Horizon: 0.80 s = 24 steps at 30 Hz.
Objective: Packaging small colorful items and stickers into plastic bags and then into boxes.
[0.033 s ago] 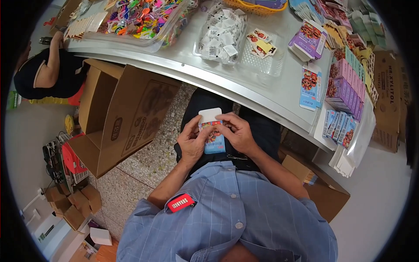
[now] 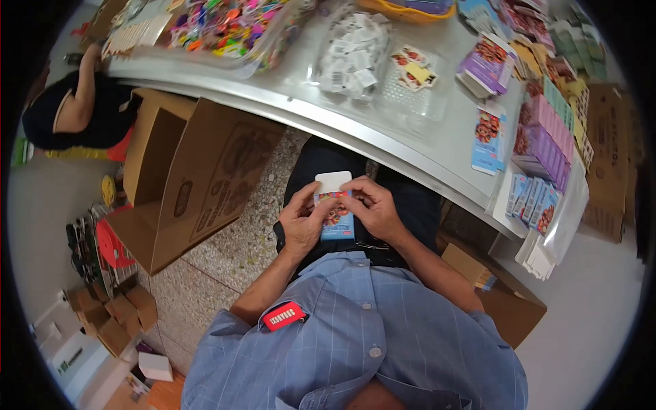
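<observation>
White packets point(image 2: 352, 55) on the table point(image 2: 454, 116) have drifted slightly right in my view; the blue box point(image 2: 338, 220) has edged right too, both hands gripping it as before. Leftmost, I note a big carton point(image 2: 225, 171) below the table's front edge, dark print on its side. Well back from the table is a red tag point(image 2: 283, 316) with white lettering. The left hand point(image 2: 299, 222), fingers curled, pinches the box's left side, short of the table; its lettering is too small for me to read. The right hand point(image 2: 374, 210), likewise curled, pinches its right side. Printed boxes point(image 2: 543, 154) crowd the table's right end; beyond stands a brown carton point(image 2: 605, 150), dark-lettered.
</observation>
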Motion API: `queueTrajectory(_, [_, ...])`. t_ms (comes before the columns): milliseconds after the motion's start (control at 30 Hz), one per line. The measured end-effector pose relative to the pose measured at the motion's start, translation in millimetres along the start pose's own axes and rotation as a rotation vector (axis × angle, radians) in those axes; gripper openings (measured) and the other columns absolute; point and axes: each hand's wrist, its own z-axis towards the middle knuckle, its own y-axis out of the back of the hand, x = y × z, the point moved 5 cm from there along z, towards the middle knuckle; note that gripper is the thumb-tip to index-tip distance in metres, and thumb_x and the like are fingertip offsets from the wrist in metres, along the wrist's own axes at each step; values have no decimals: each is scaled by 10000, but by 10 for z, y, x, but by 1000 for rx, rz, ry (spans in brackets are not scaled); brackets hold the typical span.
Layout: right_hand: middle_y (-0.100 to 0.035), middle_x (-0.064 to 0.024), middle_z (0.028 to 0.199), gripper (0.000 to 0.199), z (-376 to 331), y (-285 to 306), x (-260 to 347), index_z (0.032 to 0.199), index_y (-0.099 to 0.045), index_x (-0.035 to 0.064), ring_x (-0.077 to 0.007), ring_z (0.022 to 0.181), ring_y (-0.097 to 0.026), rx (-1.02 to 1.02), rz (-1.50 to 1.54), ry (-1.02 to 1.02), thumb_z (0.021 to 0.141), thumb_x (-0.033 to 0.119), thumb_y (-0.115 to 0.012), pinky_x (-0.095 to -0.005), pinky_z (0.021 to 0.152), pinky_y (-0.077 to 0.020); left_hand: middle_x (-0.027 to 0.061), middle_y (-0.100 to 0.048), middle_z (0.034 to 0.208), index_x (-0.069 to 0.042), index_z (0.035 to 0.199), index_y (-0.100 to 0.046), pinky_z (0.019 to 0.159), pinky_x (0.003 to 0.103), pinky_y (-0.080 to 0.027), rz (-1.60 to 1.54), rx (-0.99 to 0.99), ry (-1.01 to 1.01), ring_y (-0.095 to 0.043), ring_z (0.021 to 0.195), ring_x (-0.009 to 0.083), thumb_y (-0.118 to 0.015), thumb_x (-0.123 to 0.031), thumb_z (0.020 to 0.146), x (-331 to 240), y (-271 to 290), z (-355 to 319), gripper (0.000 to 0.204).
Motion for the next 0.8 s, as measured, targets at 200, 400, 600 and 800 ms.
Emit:
queueTrajectory(200, [-597,-46,979,127,-36,92,127,1047,-642,-19,-90,875,-607,12,23,-1,924,-11,-673,-229,771,-497,78,-656,989,28,1036,-681,709,225,-545,145,183,-44,-662,845,104,-732,1,895,-243,-96,47,153])
queueTrajectory(400, [-616,-57,1001,214,-65,-18,340,1125,-616,-9,-94,902,-607,-9,-93,20,920,-34,-673,-223,778,-488,139,-684,1147,11,1023,-734,810,282,-548,253,268,-127,-675,939,182,-711,-36,917,-458,33,86,117])
queueTrajectory(600, [-651,-134,1163,366,-54,-88,436,1263,-563,-19,-166,1026,-632,-90,69,-73,912,-56,-661,-285,921,-502,117,-687,1152,7,1082,-706,804,241,-555,-36,117,20,-675,945,126,-732,8,889,-376,27,-20,194])
queueTrajectory(800, [-675,-121,1086,108,31,-12,530,1016,-692,-12,-147,948,-640,21,-148,42,909,-2,-692,-261,819,-500,144,-715,1053,35,1006,-739,827,281,-538,136,218,-104,-684,951,187,-719,13,879,-521,36,64,130])
